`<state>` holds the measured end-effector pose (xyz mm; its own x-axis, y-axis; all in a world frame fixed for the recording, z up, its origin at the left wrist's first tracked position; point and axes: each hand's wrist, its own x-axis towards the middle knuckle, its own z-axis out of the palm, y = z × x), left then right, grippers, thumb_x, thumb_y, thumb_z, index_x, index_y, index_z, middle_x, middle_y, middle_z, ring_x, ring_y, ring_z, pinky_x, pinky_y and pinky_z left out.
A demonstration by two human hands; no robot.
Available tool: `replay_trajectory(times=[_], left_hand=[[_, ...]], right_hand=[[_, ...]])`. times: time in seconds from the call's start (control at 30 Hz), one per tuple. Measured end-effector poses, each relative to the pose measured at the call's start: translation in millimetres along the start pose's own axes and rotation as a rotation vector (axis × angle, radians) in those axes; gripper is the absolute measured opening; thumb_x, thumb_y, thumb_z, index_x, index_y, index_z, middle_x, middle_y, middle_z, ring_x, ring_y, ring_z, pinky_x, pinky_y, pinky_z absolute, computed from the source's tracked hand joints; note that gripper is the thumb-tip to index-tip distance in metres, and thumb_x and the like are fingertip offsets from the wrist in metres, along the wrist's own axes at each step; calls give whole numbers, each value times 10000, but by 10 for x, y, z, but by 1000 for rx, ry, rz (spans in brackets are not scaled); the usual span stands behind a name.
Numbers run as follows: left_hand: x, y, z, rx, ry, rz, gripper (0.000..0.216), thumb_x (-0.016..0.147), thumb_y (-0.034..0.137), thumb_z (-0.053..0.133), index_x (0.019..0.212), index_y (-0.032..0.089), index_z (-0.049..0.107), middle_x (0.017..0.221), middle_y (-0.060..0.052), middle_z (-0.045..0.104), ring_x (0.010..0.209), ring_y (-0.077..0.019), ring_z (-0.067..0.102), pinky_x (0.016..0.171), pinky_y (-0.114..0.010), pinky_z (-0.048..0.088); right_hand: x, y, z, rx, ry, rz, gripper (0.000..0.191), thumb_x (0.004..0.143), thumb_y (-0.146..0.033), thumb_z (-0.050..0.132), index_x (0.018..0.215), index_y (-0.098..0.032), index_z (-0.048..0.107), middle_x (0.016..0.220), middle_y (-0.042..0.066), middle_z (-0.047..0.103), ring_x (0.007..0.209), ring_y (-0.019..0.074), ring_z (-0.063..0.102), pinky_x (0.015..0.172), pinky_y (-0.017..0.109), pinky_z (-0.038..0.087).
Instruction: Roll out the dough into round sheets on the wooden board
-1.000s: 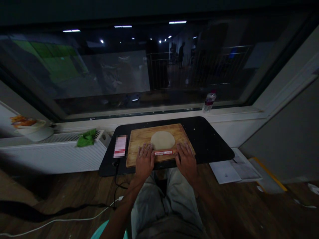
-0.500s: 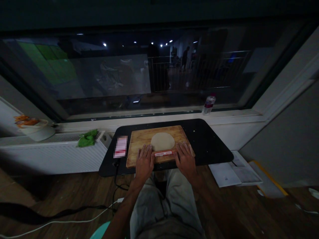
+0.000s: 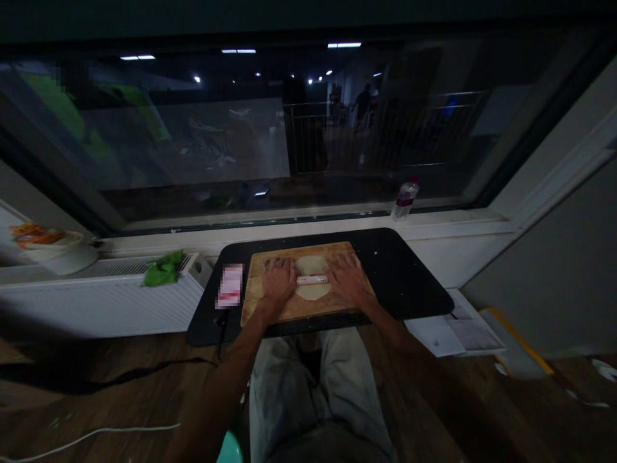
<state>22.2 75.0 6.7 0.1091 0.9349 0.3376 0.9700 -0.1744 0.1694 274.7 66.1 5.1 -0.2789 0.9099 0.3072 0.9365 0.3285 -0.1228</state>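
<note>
A pale, flat round of dough [image 3: 313, 292] lies on a wooden board [image 3: 296, 312]. Across its middle runs a rolling pin [image 3: 312, 280], of which only a stretch with a white and red label shows between my hands. My left hand [image 3: 279, 278] covers the pin's left end, its fingers bent over the top. At the other end, my right hand [image 3: 346, 276] presses down on the pin, fingers forward and slightly blurred. Both hands hide the pin's ends and the dough's side edges.
The board rests on a small black table [image 3: 407, 283]. A pink-and-white pixelated item [image 3: 230, 286] lies left of it. Behind, a water bottle [image 3: 405, 200] stands on the windowsill. A green cloth [image 3: 164, 269] hangs on the radiator [image 3: 120, 302]; flat boxes [image 3: 457, 331] lie at right.
Both hands and the rolling pin have moved forward from the dough's near edge to its middle. Dough now shows on the near side of the pin too. The view has shifted slightly.
</note>
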Motion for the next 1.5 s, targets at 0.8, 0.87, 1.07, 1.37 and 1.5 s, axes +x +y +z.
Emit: replay_trajectory(times=[0.8,0.87,1.07,1.37,1.5], left_hand=[[-85,434,482,-150,-107,53,938,1062,681,644,1716,39,442,1749,-356,496,1673,-474,462,1370,-637,365],[5,297,440,-176,-180,179,925,1067,674,650,1720,51,449,1785,-322,471,1701,-429,437,1391,-575,364],[140,39,338,-320,-206,312,817,1078,640,637,1714,149,494,1802,-199,507,1697,-319,464,1400,-454,387],[168,21,84,-308,164,-33,481,1202,379,328,1410,194,720,1486,-181,717,1465,-326,635,1289,-554,498],[278,36,88,-115,-77,52,465,1175,320,389,1515,183,676,1653,-188,639,1672,-378,460,1351,-640,410]], right_hand=[[92,328,-172,34,-70,158,454,1216,-352,386,1518,-196,688,1498,180,698,1404,320,630,1155,411,522],[60,345,-180,40,-74,152,434,1216,-346,405,1508,-198,690,1505,168,694,1406,306,633,1154,398,524],[26,432,-220,67,-73,113,417,1220,-361,434,1500,-209,704,1481,145,713,1392,276,652,1163,363,528],[125,478,-226,152,-186,-192,361,1188,-352,563,1472,-262,768,1422,100,736,1314,250,681,1154,385,535],[180,446,-199,168,-220,-304,290,1163,-326,624,1374,-264,813,1387,92,765,1354,260,659,1219,416,500]])
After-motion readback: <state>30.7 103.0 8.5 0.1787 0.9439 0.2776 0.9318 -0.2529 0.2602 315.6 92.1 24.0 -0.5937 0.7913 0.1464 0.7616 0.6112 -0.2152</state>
